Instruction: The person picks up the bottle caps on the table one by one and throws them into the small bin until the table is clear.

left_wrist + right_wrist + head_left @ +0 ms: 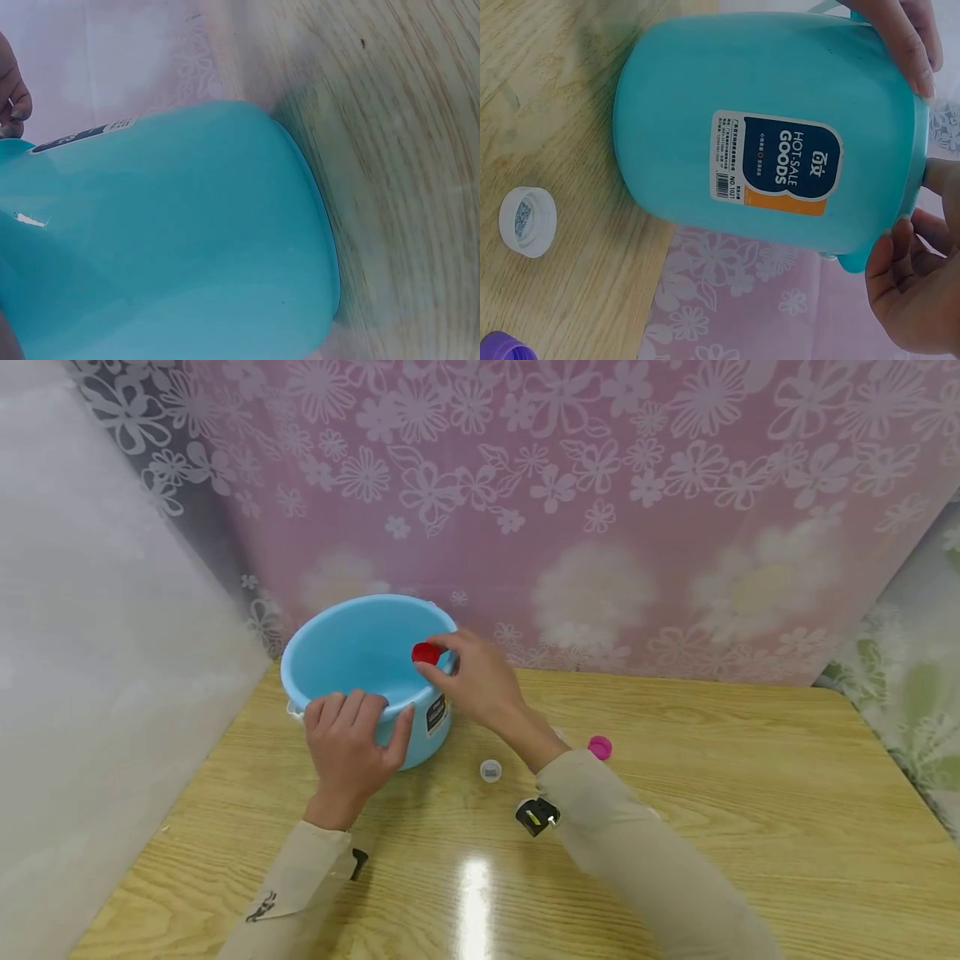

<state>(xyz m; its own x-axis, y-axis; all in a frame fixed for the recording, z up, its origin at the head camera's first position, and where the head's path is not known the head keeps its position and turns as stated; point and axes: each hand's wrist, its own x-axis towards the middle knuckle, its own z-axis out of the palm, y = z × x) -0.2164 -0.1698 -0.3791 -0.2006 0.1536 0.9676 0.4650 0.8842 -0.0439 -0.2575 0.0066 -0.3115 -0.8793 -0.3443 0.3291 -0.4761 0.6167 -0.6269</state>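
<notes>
A light blue bucket (352, 643) stands upright at the left of the table, its label (776, 163) showing in the right wrist view. My left hand (348, 739) grips the near rim, its fingers hooked over the edge and the thumb on the outer side. At the right rim, my right hand (480, 677) pinches a red bottle cap (425, 653) between thumb and fingers, over the bucket's mouth. In the left wrist view the bucket wall (180, 240) fills much of the picture. What lies at the bucket's bottom is hidden.
On the wooden table (750, 793), a white cap (491, 770) and a pink cap (600, 747) lie right of the bucket. The right wrist view also has a purple cap (506, 347). A flowered pink curtain (525, 527) hangs behind the table.
</notes>
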